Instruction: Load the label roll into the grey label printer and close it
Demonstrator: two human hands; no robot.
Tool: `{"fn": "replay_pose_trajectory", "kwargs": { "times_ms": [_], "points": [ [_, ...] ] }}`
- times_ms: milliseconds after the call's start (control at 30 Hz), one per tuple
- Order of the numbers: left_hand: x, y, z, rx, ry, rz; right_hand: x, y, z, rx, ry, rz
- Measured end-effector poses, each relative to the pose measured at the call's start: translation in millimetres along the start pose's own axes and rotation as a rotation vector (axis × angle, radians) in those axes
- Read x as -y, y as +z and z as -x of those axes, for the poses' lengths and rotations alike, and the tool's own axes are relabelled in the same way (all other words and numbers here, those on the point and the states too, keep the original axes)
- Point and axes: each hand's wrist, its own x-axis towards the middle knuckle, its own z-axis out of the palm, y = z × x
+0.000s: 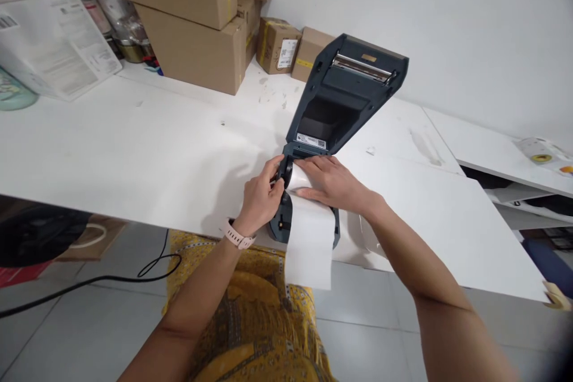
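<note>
A wide white bench [134, 149] runs across the view from left to right, with grey floor tiles below its near edge. At the far left stands a stack of large cardboard boxes [192, 42], with two small boxes [280, 45] beside it against the white wall. A sheaf of printed papers [54, 42] leans at the far left corner.

Near the middle of the bench, at its near edge, sits a dark grey label printer [280, 227]. Its lid [353, 89] is swung up and back, tilting away toward the wall, so the inside is open to view.

A roll of paper [299, 178] lies in the printer's open well. Its long axis runs left to right, across the printer. A white strip of paper [308, 245] comes off the roll toward the person and hangs down over the near edge of the bench.

Both hands are on the roll, one from each side. The left hand [262, 200] is at the roll's left end, its fingers curled and pinching there, against the black holder. The right hand [333, 182] lies open and flat over the top of the roll, fingers pointing left, covering the right part. The two hands nearly touch, and nothing stands between them and the roll.

The left wrist wears a pale pink watch [237, 237]. Below the arms is a yellow patterned garment [255, 322]. A black cable [89, 280] trails on the floor at the near left. At the far right, well apart, a lower shelf holds a small roll of tape [541, 158].
</note>
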Motion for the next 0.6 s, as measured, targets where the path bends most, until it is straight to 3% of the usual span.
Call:
{"fn": "replay_pose_trajectory", "kwargs": {
  "times_ms": [133, 267, 400, 600],
  "points": [
    [0.9, 0.8, 0.4, 0.002, 0.011, 0.02, 37.9, 15.2, 46.4, -0.159, -0.122, -0.045],
    [1.7, 2.3, 0.2, 0.0, 0.014, 0.012, 72.7, 44.6, 79.0, -0.229, -0.061, 0.058],
    [2.6, 3.4, -0.3, -0.01, 0.017, 0.021, 92.5, 59.5, 86.2, -0.277, 0.014, 0.119],
    [3.7, 3.9, -0.4, -0.002, -0.003, 0.078, 103.8, 62.0, 83.7, -0.317, 0.051, 0.131]
  ]
}}
